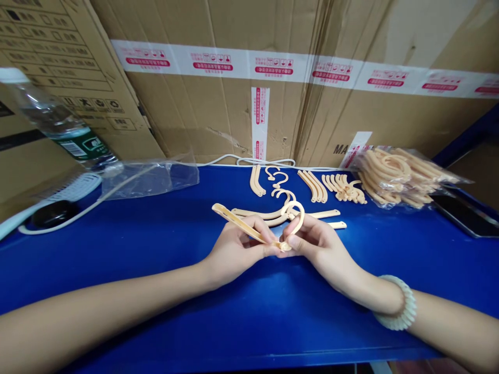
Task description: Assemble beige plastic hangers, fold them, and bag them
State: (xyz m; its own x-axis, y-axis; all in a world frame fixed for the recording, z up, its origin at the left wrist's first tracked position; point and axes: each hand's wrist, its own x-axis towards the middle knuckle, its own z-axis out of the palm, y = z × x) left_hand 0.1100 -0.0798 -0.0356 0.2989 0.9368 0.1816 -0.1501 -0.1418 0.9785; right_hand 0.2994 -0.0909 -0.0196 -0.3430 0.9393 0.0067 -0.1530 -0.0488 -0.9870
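Observation:
My left hand (241, 246) is closed on a beige plastic hanger arm (234, 218), which slants up to the left with a slot at its far end. Between the fingers of my right hand (319, 246) is a beige hanger hook (300, 215), its curve pointing upward. The hook's base and the arm's near end meet at my fingertips; whether they are joined I cannot tell. Just behind my hands, more hanger arms (327, 213) lie on the blue table (273, 311), partly hidden by my fingers.
Loose hooks (279, 178), arms (312, 186) and small curved pieces (345, 187) lie farther back. A clear bag of parts (397, 174) and a phone (468, 213) are at right. At left are a water bottle (74, 130), a black mouse (54, 213) and a plastic bag (156, 179). Cardboard boxes (202, 114) stand behind.

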